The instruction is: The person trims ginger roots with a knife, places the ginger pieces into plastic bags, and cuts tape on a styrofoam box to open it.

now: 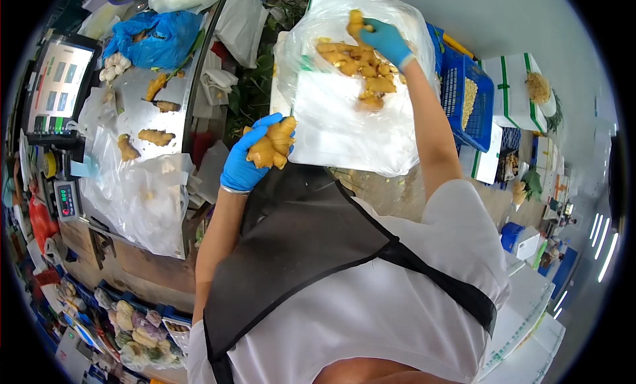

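Note:
My left hand [246,160], in a blue glove, is closed around a large knobbly piece of ginger [273,144] in front of the apron. Farther out, my right hand [385,41], in a teal glove, grips a smaller ginger piece [356,23] at its fingertips. Below that hand lies a pile of ginger [351,58] on a white surface [344,129] lined with clear plastic. One piece [371,103] at the near end of the pile looks blurred.
On the left, a metal table [142,112] carries loose ginger [156,137], garlic [115,66], a blue plastic bag [156,36] and clear bags [136,202]. A touch screen [61,82] and scale display [66,200] stand beyond. Blue crates [482,102] and foam boxes [520,86] are at right.

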